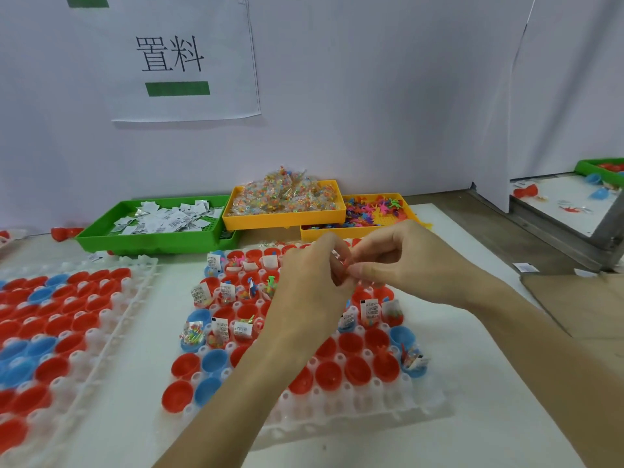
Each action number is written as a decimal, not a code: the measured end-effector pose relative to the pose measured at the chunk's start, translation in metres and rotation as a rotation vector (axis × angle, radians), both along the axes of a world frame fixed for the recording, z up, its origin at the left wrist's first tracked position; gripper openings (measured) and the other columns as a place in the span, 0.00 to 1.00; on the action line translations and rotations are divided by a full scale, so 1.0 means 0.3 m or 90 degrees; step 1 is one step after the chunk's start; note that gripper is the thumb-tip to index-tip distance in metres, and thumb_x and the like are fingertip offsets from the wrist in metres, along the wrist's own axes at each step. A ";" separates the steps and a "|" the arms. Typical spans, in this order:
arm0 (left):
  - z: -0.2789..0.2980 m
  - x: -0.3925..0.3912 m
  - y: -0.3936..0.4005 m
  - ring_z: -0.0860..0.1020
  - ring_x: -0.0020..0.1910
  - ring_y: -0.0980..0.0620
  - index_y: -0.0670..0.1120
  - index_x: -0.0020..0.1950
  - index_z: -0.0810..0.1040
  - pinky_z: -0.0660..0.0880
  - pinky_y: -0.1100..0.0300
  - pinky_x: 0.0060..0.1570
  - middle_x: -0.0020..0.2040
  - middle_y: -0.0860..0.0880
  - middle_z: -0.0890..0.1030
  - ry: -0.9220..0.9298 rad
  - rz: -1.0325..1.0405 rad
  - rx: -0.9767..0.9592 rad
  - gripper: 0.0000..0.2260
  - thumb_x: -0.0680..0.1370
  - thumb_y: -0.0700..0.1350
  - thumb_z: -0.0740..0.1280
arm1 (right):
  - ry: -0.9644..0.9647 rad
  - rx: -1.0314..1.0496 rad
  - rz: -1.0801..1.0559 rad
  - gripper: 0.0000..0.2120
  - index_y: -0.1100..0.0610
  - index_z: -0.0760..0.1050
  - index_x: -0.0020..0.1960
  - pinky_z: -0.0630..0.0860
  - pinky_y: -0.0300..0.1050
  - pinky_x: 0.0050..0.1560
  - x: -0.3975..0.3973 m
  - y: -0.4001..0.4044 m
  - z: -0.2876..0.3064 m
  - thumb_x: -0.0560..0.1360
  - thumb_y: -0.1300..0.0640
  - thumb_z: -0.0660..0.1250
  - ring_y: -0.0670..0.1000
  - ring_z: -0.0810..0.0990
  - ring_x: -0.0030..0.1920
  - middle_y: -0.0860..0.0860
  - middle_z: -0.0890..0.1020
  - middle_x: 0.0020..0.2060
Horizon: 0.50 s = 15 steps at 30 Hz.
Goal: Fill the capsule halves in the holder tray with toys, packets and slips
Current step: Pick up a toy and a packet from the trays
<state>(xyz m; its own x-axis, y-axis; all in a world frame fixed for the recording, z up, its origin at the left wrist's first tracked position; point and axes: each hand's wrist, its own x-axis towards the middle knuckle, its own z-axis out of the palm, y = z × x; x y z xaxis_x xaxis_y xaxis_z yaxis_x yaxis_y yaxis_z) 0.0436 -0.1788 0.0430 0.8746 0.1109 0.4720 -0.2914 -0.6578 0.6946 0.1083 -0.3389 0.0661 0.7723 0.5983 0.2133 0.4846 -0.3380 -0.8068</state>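
Hovering over the far middle of the holder tray (337, 410), both hands meet fingertip to fingertip. The left hand (312, 282) and right hand (395, 261) have their fingers curled in, pinching something small and partly red between them; what it is I cannot tell, probably a toy or packet being readied for dropping. They sit above the cups (329, 369) so the piece can fall straight in. Cups in the tray's far rows already hold slips and packets; the near rows are mostly bare. Beyond the tray stand the green bin (101, 239) of slips, the yellow bin (287, 219) of packets and another yellow bin (405, 204) of toys, within easy reach.
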 end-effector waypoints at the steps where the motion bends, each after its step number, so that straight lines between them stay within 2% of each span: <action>1: -0.003 -0.006 -0.004 0.80 0.33 0.58 0.48 0.49 0.78 0.78 0.61 0.37 0.32 0.54 0.80 -0.002 -0.012 0.006 0.08 0.74 0.40 0.75 | 0.011 -0.006 0.005 0.06 0.57 0.85 0.50 0.82 0.41 0.49 -0.009 -0.013 0.003 0.74 0.60 0.75 0.46 0.86 0.44 0.49 0.87 0.42; 6: -0.016 -0.035 -0.020 0.80 0.39 0.54 0.54 0.51 0.75 0.80 0.58 0.41 0.35 0.55 0.81 0.051 -0.082 0.054 0.13 0.73 0.46 0.76 | 0.013 -0.053 0.016 0.03 0.57 0.86 0.46 0.80 0.36 0.42 -0.044 -0.050 0.008 0.74 0.63 0.74 0.45 0.85 0.38 0.48 0.87 0.38; 11: 0.021 -0.044 0.053 0.82 0.41 0.62 0.55 0.56 0.78 0.80 0.64 0.44 0.41 0.56 0.84 0.181 -0.220 0.053 0.19 0.69 0.49 0.79 | 0.008 -0.136 0.025 0.07 0.53 0.86 0.41 0.82 0.40 0.44 -0.068 -0.078 0.009 0.73 0.64 0.74 0.46 0.85 0.38 0.46 0.86 0.37; 15: 0.043 -0.043 0.136 0.83 0.43 0.60 0.54 0.57 0.79 0.78 0.60 0.47 0.43 0.58 0.85 0.142 -0.173 -0.006 0.15 0.72 0.48 0.76 | 0.031 -0.205 0.089 0.06 0.52 0.86 0.40 0.81 0.38 0.45 -0.093 -0.085 0.016 0.73 0.60 0.75 0.44 0.85 0.39 0.44 0.86 0.37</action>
<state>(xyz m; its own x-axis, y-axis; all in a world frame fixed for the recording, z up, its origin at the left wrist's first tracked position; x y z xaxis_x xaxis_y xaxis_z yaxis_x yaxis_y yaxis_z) 0.0306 -0.1380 0.0559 0.9540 -0.1372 0.2664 -0.2960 -0.5701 0.7664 0.0803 -0.3644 0.0708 0.6828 0.7296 -0.0386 0.5073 -0.5116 -0.6935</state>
